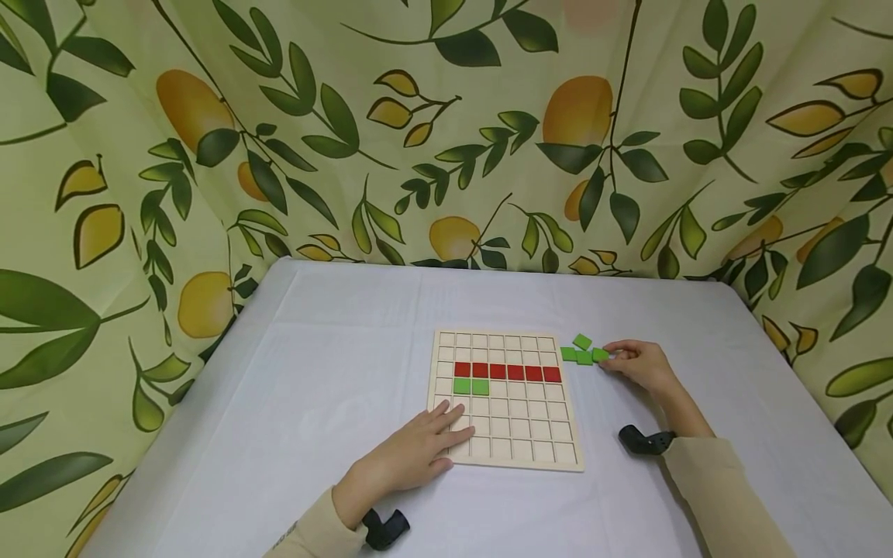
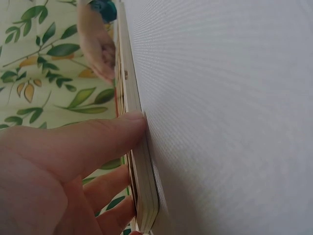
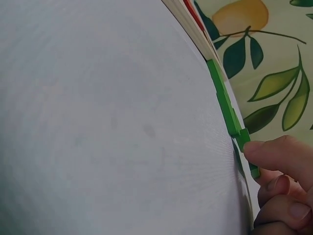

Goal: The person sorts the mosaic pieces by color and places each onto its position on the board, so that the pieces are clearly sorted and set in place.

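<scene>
My left hand [image 1: 412, 449] rests with spread fingers on the lower left of a pale wooden grid board [image 1: 512, 430]. In the left wrist view its thumb [image 2: 117, 132] lies against the board's side edge. On the board runs a row of several red square tiles [image 1: 498, 372], with two green tiles [image 1: 470, 386] under its left end. My right hand [image 1: 638, 364], off the board's right side, pinches a green square tile [image 3: 254, 169] between thumb and fingers. Close by it lie several loose green tiles [image 1: 583, 357], one set a little apart at the back.
A white cloth [image 1: 335, 349] covers the table. Black devices sit at both wrists, one by the left [image 1: 386, 530] and one by the right [image 1: 645, 440]. A curtain [image 1: 460, 155] printed with leaves and fruit hangs behind the table and along its sides.
</scene>
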